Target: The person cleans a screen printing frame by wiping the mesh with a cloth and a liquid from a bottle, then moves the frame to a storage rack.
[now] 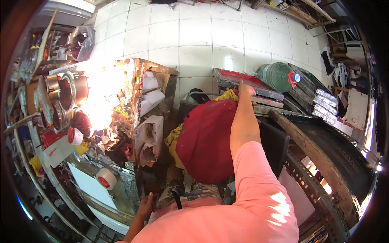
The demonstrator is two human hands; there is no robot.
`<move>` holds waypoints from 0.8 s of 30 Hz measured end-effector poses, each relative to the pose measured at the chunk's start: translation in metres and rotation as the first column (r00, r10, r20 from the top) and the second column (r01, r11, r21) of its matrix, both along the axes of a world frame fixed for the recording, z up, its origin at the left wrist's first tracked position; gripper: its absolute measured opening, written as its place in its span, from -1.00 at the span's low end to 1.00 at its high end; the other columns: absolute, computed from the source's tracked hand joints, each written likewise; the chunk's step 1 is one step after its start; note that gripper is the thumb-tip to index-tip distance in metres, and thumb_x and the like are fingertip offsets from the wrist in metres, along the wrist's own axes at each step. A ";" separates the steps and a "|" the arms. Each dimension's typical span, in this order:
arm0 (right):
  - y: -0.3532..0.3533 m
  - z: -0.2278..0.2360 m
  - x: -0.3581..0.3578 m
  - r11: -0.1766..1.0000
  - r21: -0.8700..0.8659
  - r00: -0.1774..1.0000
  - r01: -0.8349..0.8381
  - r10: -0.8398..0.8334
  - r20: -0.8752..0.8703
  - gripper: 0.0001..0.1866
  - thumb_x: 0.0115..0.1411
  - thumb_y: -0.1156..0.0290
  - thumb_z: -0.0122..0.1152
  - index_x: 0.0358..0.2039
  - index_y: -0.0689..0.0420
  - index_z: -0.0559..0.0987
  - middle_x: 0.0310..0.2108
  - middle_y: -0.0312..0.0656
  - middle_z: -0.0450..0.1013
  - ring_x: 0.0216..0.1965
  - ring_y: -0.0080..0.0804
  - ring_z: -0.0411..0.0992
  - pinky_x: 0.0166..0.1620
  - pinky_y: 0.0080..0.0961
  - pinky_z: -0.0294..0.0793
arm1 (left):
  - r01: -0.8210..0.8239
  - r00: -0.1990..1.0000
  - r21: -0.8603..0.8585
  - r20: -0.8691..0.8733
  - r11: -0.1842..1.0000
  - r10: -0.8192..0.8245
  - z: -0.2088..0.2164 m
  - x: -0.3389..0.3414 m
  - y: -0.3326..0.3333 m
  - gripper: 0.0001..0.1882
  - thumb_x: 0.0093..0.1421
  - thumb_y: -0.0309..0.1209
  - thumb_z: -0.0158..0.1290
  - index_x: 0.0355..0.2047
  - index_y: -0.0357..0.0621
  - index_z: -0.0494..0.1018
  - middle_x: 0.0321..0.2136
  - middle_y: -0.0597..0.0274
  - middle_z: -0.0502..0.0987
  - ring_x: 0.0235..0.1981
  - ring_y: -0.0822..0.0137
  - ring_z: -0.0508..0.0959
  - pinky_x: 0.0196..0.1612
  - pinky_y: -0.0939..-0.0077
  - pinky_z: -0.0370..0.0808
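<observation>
My right arm (246, 125) stretches forward, and my right hand (246, 90) is at the near edge of a flat frame with a red-smeared face (231, 76). Its fingers look closed on that edge, though their tips are partly hidden. Just left of this hand lies a yellow cloth (227, 95). A large dark red cloth (208, 139) covers something between my body and the frame. Low on the left, my left hand (146, 205) is beside the worktable's edge, with nothing seen in it and its fingers loosely apart.
The paint-stained worktable (117, 178) on my left bears tape rolls (106, 179), cans (73, 90) and crumpled rags. Beyond my right hand lies a large green bottle (279, 77). Silver-wrapped blocks (325, 106) and a dark wood-edged frame (328, 150) stand to the right.
</observation>
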State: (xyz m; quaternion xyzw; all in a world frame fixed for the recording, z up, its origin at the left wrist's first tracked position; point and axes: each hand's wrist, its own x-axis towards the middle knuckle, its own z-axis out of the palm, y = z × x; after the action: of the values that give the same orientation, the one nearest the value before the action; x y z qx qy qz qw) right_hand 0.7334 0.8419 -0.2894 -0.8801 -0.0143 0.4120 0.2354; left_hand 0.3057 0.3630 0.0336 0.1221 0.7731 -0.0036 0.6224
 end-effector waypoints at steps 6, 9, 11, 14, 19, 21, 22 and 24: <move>-0.013 0.019 0.004 0.938 -0.210 0.879 -0.276 0.335 0.338 0.05 0.04 -0.07 0.50 0.12 0.49 0.08 0.01 0.26 0.48 0.04 0.07 0.53 0.07 -0.19 0.55 | -0.071 0.997 0.019 0.028 0.997 0.071 0.000 0.000 0.005 -0.28 0.44 0.16 -0.23 0.07 -0.33 0.50 -0.74 0.29 0.43 -0.73 0.45 0.44 -0.62 0.54 0.37; -0.015 0.034 0.007 0.921 -0.187 0.848 -0.341 0.387 0.363 -0.04 0.00 -0.07 0.50 0.08 0.40 0.20 0.03 0.28 0.48 0.07 0.12 0.51 0.15 -0.14 0.50 | -0.096 0.995 0.049 0.040 0.994 0.094 0.003 0.001 0.003 -0.29 0.44 0.16 -0.21 0.07 -0.32 0.49 -0.73 0.29 0.43 -0.73 0.46 0.44 -0.63 0.55 0.37; -0.010 0.045 0.009 0.928 -0.132 0.831 -0.350 0.372 0.414 -0.15 0.02 -0.06 0.48 0.03 0.36 0.29 -0.01 0.27 0.49 0.05 0.12 0.52 0.13 -0.12 0.50 | -0.121 0.992 0.070 0.030 0.990 0.119 0.004 0.004 -0.002 -0.31 0.44 0.15 -0.19 0.06 -0.30 0.50 -0.73 0.28 0.43 -0.73 0.46 0.44 -0.63 0.55 0.37; 0.001 0.069 -0.012 0.904 0.119 0.798 -0.412 0.294 0.527 -0.42 0.10 0.00 0.41 -0.16 0.28 0.49 -0.21 0.22 0.57 -0.09 0.13 0.56 0.02 -0.05 0.50 | -0.074 0.996 0.098 -0.048 0.993 0.079 0.013 0.007 -0.013 -0.34 0.44 0.13 -0.17 0.03 -0.28 0.53 -0.72 0.27 0.44 -0.72 0.46 0.45 -0.63 0.55 0.36; -0.020 0.151 -0.063 0.656 0.480 0.748 -0.583 0.204 0.631 -0.70 0.23 0.31 0.37 -0.14 0.19 0.50 -0.49 -0.19 0.45 -0.48 -0.40 0.42 -0.39 -0.38 0.47 | 0.000 0.992 0.158 -0.128 0.987 0.020 0.009 0.007 -0.048 -0.38 0.42 0.13 -0.12 -0.20 -0.24 0.58 -0.67 0.13 0.48 -0.66 0.31 0.53 -0.58 0.38 0.40; -0.047 0.180 -0.090 0.477 0.610 0.745 -0.632 0.157 0.649 -0.66 0.26 0.36 0.31 -0.01 0.19 0.47 -0.49 -0.21 0.43 -0.50 -0.41 0.40 -0.39 -0.40 0.45 | 0.109 0.980 0.221 -0.188 0.969 -0.067 0.009 0.001 -0.060 -0.38 0.40 0.14 -0.10 -0.27 -0.26 0.57 -0.60 0.02 0.52 -0.57 0.14 0.57 -0.48 0.26 0.46; -0.062 0.192 -0.106 0.386 0.643 0.738 -0.661 0.180 0.650 -0.63 0.27 0.39 0.28 0.05 0.18 0.46 -0.44 -0.20 0.45 -0.50 -0.41 0.40 -0.38 -0.40 0.45 | 0.189 0.962 0.284 -0.245 0.940 -0.119 0.006 0.001 -0.070 -0.37 0.39 0.15 -0.10 -0.30 -0.26 0.55 -0.55 -0.04 0.55 -0.51 0.05 0.59 -0.41 0.20 0.48; -0.101 0.215 -0.136 0.245 0.583 0.630 -0.775 0.237 0.739 -0.58 0.29 0.45 0.23 0.14 0.19 0.43 -0.27 -0.16 0.48 -0.49 -0.44 0.42 -0.40 -0.47 0.47 | 0.285 0.938 0.330 -0.290 0.900 -0.191 0.007 -0.001 -0.084 -0.36 0.38 0.16 -0.09 -0.30 -0.28 0.55 -0.45 -0.14 0.58 -0.39 -0.09 0.60 -0.29 0.12 0.50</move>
State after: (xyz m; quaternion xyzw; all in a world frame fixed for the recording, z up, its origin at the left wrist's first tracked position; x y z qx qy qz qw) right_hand 0.5977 0.7407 -0.0742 -0.6376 -0.5828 0.1477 0.4817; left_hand 0.3043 0.2789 0.0402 0.3290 0.8115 0.0491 0.4805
